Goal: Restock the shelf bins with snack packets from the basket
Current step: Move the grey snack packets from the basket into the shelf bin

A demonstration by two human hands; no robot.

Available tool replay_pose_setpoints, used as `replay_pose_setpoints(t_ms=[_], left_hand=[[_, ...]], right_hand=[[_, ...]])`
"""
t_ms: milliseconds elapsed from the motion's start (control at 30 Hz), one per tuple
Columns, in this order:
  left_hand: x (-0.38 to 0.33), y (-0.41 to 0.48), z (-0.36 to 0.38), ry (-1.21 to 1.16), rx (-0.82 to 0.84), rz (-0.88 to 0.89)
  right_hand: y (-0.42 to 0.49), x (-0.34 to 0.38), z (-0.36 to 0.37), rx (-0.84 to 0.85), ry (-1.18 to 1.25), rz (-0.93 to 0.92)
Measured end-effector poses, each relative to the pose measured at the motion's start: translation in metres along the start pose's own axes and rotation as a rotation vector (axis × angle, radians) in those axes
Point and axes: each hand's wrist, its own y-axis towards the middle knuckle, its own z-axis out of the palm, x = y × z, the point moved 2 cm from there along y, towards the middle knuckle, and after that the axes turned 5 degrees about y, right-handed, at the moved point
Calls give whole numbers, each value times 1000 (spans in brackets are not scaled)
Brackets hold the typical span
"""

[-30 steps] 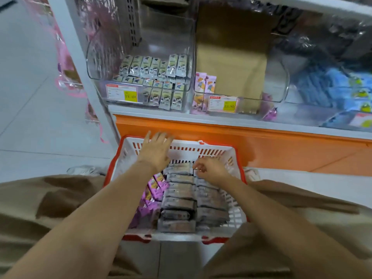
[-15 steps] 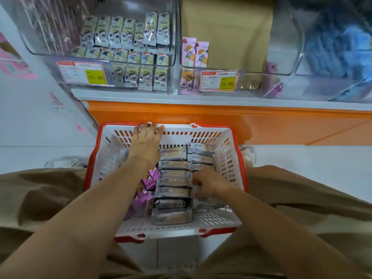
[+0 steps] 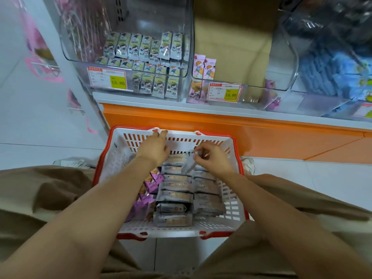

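White slotted basket (image 3: pixel 231 208) with red rim, grey packets (image 3: pixel 176 196), purple packets (image 3: pixel 154 181), orange shelf base (image 3: pixel 241 129), yellow price tags (image 3: pixel 118 82).

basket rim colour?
Red. The basket rim shows best along the left side in the head view.

A shop: price tags (image 3: pixel 224 92) on stocked shelf bins (image 3: pixel 128 63).

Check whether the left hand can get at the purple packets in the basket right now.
Probably yes. The left hand is open and holds nothing, and the purple packets lie uncovered beside its wrist in the basket; the right hand pinches a grey packet further right.
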Motion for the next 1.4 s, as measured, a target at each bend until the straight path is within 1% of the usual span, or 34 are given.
replay_pose_setpoints(t_ms=[33, 67, 100, 133, 167, 200, 233, 300, 367, 467, 567, 667, 733, 767, 833, 867, 933, 1000, 1033, 1133, 1233, 1300, 1400], left_hand=[[-2, -4, -5, -109, 59, -79], [-3, -7, -9, -287, 132, -168], [-3, -12, -12, -556, 210, -274], [-5, -15, -14, -879, 295, -363], [-7, -19, -18, -1179, 345, -402], [-8, -21, -22, -1400, 337, -399], [-7, -22, -27, -1533, 286, -383], [-5, -23, -40, -1598, 124, -351], [-3, -26, -55, -1575, -28, -322], [3, -35, -81, -1513, -193, -219], [14, -47, -105, -1394, -345, -123], [25, -55, -127, -1255, -542, -6], [34, -58, -138, -1106, -666, 84], [40, -58, -142, -985, -727, 109], [53, -58, -148, -649, -860, 91], [60, -56, -149, -477, -890, 77], [72, -49, -147, -204, -857, 80], [83, -39, -139, -29, -787, 97], [88, -35, -134, 21, -784, 107], [94, -25, -125, 132, -848, 136], [96, -14, -118, 160, -914, 146], [98, -7, -114, 153, -986, 162], [100, 2, -110, 173, -1076, 182]], right_hand=[[1, 8, -3, -57, 73, -25], [1, 17, -6, -108, 137, -44], [0, 27, -9, -148, 193, -64], [-1, 37, -12, -175, 242, -82], [-2, 46, -14, -190, 289, -97], [-3, 56, -15, -195, 323, -115], [-4, 65, -17, -188, 340, -138], [-5, 82, -18, -159, 322, -188], [-5, 97, -19, -138, 266, -238], [-3, 117, -20, -138, 167, -302], [1, 141, -24, -134, 77, -380], [7, 168, -32, -171, -15, -488], [15, 185, -37, -213, -32, -523], [20, 193, -39, -238, -31, -527], [34, 206, -44, -294, -15, -516], [43, 211, -46, -323, -4, -499], [63, 221, -49, -375, 8, -435], [86, 226, -48, -401, 12, -361], [99, 228, -47, -412, 2, -331], [135, 230, -43, -469, -128, -266], [166, 233, -37, -487, -323, -192], [184, 232, -33, -464, -374, -134], [208, 227, -30, -472, -418, -97]])
